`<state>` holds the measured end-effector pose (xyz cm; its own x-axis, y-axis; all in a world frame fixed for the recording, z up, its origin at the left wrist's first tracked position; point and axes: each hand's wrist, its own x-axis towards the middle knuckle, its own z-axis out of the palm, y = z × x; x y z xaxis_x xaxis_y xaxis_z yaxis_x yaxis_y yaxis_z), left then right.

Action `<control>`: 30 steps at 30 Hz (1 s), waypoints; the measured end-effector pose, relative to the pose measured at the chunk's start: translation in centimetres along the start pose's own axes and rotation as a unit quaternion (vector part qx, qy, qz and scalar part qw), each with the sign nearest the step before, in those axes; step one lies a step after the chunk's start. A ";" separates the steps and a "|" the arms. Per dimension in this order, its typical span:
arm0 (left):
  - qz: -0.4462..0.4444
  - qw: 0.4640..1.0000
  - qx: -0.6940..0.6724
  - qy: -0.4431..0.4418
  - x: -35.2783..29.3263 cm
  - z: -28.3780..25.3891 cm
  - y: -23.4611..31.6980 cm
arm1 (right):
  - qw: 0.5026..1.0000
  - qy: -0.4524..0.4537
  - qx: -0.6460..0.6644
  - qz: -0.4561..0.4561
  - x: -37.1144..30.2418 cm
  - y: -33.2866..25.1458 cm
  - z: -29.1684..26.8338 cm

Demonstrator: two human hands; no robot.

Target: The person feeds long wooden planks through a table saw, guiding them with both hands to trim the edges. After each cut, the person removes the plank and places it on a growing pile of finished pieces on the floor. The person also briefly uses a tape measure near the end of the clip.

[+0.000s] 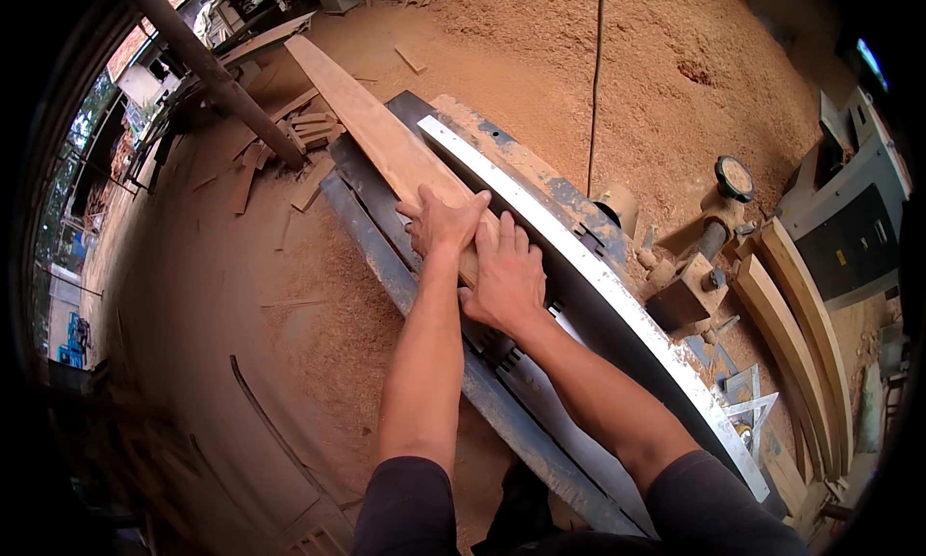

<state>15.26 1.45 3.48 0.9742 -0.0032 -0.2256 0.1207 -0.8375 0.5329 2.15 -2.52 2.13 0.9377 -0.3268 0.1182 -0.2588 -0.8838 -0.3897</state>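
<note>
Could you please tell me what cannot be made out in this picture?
In the head view:
- Near end of the wooden board: hidden beneath the left hand and right hand.
- The board's underside: hidden, facing the machine bed.
- Bright shape at upper right: too small to identify.
- Dark clutter at lower left: lost in shadow.

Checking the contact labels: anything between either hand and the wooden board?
Nothing visible. The left hand and right hand both rest directly on the wooden board, near its closer end. The white-topped fence runs along the board's right side, not between hands and board.
</note>
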 end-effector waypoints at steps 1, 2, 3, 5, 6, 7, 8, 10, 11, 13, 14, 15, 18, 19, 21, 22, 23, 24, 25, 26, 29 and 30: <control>-0.004 1.000 0.003 -0.003 -0.2 0.1 0.0 | 0.999 -0.026 -0.012 0.017 -0.1 -0.4 -0.6; -0.009 1.000 0.007 -0.007 -0.4 0.0 0.0 | 0.998 -0.052 -0.025 0.034 -0.2 -0.7 -0.9; -0.004 1.000 -0.004 -0.018 -0.4 -0.1 0.1 | 0.998 -0.039 -0.049 0.026 -0.1 -0.4 -0.1; -0.002 1.000 0.000 -0.023 -1.1 -0.4 0.3 | 0.996 -0.053 -0.065 0.025 0.1 -0.5 -0.4; 0.001 1.000 -0.003 -0.019 -1.3 -0.4 0.3 | 0.995 -0.060 -0.073 0.025 0.1 -0.5 -0.6; 0.003 1.000 -0.012 -0.011 -1.4 -0.3 0.0 | 0.996 -0.028 -0.088 -0.001 0.0 -0.3 -0.2; 0.006 1.000 -0.020 -0.004 -1.4 -0.3 -0.1 | 0.996 -0.020 -0.080 -0.014 -0.1 0.0 0.0; 0.013 1.000 -0.023 0.015 -1.5 -0.2 -0.7 | 0.997 -0.003 -0.064 -0.035 -0.4 0.0 0.2; 0.017 0.999 -0.018 0.026 -1.6 -0.1 -1.1 | 0.998 -0.007 -0.052 -0.038 -0.8 -0.3 0.1; 0.025 0.999 -0.021 0.036 -2.8 -0.2 -2.0 | 0.998 -0.018 -0.042 -0.034 -2.3 -0.5 -0.2; 0.026 0.999 -0.005 0.044 -3.7 -0.1 -2.4 | 0.999 -0.025 -0.036 -0.032 -3.2 -0.6 -0.4; 0.026 0.998 0.012 0.053 -4.7 0.0 -2.8 | 0.999 -0.017 -0.030 -0.030 -4.2 -0.4 0.0; 0.034 0.998 -0.003 0.062 -8.8 1.2 -3.4 | 0.999 -0.019 -0.027 -0.025 -8.2 0.7 -1.2; 0.041 0.997 -0.013 0.060 -10.3 2.2 -3.3 | 0.999 -0.024 -0.031 -0.015 -9.7 1.5 -1.8; 0.060 0.996 -0.032 0.054 -14.2 3.9 -2.3 | 0.999 -0.009 -0.049 -0.018 -13.1 4.1 -3.5; 0.057 0.996 -0.038 0.058 -16.6 3.6 -2.7 | 0.998 -0.004 -0.050 -0.030 -15.2 4.3 -4.3; 0.057 0.995 -0.049 0.059 -18.8 3.8 -2.9 | 0.999 -0.012 -0.039 -0.032 -17.3 4.8 -5.5; 0.053 0.995 -0.043 0.071 -21.1 4.3 -3.4 | 0.999 -0.021 -0.025 -0.036 -19.5 5.1 -6.6; 0.051 0.995 -0.043 0.069 -23.7 4.8 -3.0 | 0.999 -0.019 -0.027 -0.035 -21.9 5.9 -7.9; 0.056 0.994 -0.047 0.078 -26.5 5.4 -2.9 | 0.999 -0.013 -0.024 -0.037 -24.3 6.9 -8.9; 0.066 0.993 -0.078 0.062 -34.7 7.5 -3.9 | 0.999 -0.026 -0.007 -0.025 -32.3 9.0 -12.3; 0.069 0.992 -0.089 0.051 -37.4 8.3 -4.2 | 0.999 -0.035 -0.003 -0.018 -35.2 10.0 -13.2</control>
<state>-23.33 0.56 2.87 0.9969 -0.0488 -0.0613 0.0069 -0.7238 0.6900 -36.51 -4.30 6.13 0.9601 -0.2712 0.0680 -0.2263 -0.8966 -0.3806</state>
